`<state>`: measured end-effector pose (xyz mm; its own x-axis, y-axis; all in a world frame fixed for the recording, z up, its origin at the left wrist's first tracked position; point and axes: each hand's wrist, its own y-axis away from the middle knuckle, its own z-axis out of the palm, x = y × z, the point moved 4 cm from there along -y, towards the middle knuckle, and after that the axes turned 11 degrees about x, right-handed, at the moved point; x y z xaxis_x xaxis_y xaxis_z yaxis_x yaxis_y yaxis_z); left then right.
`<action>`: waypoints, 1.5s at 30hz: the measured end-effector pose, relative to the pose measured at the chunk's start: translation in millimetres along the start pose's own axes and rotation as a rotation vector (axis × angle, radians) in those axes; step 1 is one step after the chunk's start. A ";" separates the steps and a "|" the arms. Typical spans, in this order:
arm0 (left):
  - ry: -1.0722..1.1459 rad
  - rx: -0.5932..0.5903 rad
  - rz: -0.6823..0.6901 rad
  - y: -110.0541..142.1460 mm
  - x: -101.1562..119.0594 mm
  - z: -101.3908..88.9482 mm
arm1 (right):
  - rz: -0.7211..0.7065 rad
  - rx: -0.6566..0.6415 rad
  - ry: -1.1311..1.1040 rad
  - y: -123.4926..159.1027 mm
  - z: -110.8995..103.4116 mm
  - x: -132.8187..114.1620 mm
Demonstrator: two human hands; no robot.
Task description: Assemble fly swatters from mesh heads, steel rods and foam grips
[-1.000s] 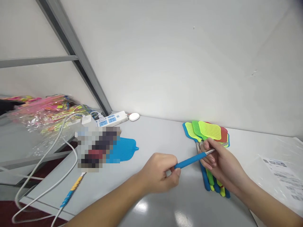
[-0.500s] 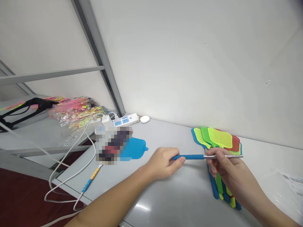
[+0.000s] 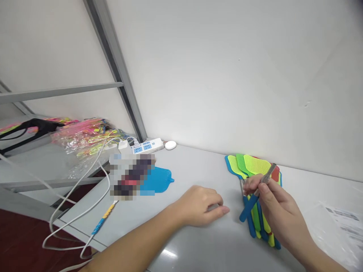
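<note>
My right hand (image 3: 283, 211) grips a fly swatter handle (image 3: 248, 209), a blue sleeve on a silver metal rod, by the metal part. The rod slants up to the right and the blue end points down left. My left hand (image 3: 200, 206) is empty just above the table, thumb and fingers apart. Beneath and behind my right hand lies a fanned stack of fly swatters (image 3: 257, 165) with yellow, green, red and blue mesh heads. Away to the left a loose blue fly swatter head (image 3: 157, 180) rests flat, partly covered by a blurred-out object.
A white power strip (image 3: 147, 147) and a white oval object (image 3: 170, 145) stand near the wall. White cables (image 3: 85, 247) hang over the left table edge. Plastic-bagged colourful goods (image 3: 82, 136) lie on the shelf. A clear bag with a printed label (image 3: 344, 223) is at right.
My left hand has let go of the blue end of the handle. My right hand has turned the handle from level to steeply slanted, its blue end swinging downward.
</note>
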<state>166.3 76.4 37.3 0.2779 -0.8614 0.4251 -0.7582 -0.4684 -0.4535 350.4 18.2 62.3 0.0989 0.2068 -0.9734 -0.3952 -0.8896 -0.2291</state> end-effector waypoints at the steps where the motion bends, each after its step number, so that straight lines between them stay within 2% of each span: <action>1: -0.024 0.010 -0.027 -1.3 -3.7 -5.1 | 0.016 -0.002 -0.070 0.5 0.4 -0.1; 4: -0.141 0.074 -0.175 -4.6 -20.0 -26.8 | 0.120 -0.030 -0.213 3.7 3.1 0.8; 9: -0.348 0.224 -0.532 3.3 -55.5 -70.9 | 0.324 -0.103 -0.256 11.3 10.6 1.9; 11: -0.407 0.227 -0.671 12.5 -73.1 -82.5 | 0.389 -0.142 -0.255 13.7 14.2 1.4; 14: -0.401 0.165 -0.752 24.1 -94.4 -84.6 | 0.545 -0.200 -0.253 17.9 19.6 2.1; 16: -0.361 0.118 -0.749 27.5 -98.9 -76.0 | 0.657 -0.241 -0.253 21.8 23.5 3.1; 19: -0.254 0.071 -0.661 22.3 -85.2 -53.6 | 0.793 -0.287 -0.271 29.1 30.1 6.8; 22: -0.096 0.023 -0.524 4.0 -62.7 -30.6 | 0.934 -0.297 -0.314 39.1 38.2 16.5; 24: 0.003 -0.012 -0.452 -15.7 -57.3 -21.6 | 0.999 -0.301 -0.341 46.5 43.9 24.4; 28: 0.038 0.105 -0.418 -65.8 -80.9 -26.6 | 1.033 -0.355 -0.342 59.5 52.5 38.6; 31: -0.006 0.167 -0.415 -89.3 -99.0 -28.9 | 1.029 -0.372 -0.320 64.2 54.2 46.0; 34: -0.075 0.173 -0.378 -84.6 -94.2 -18.8 | 1.007 -0.350 -0.319 64.2 54.3 49.3; 39: -0.206 0.124 -0.318 -44.4 -64.5 1.7 | 1.018 -0.334 -0.353 62.1 56.8 46.6; 42: -0.274 0.099 -0.304 -33.0 -58.0 3.8 | 1.031 -0.310 -0.375 59.9 57.1 43.8; 45: -0.325 0.082 -0.293 -34.2 -60.2 3.1 | 1.040 -0.301 -0.390 59.1 57.1 42.7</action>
<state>177.2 143.6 24.8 0.6552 -0.7005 0.2828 -0.5738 -0.7050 -0.4168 279.1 -2.3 6.8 -0.4569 -0.6194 -0.6384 0.1195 -0.7539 0.6460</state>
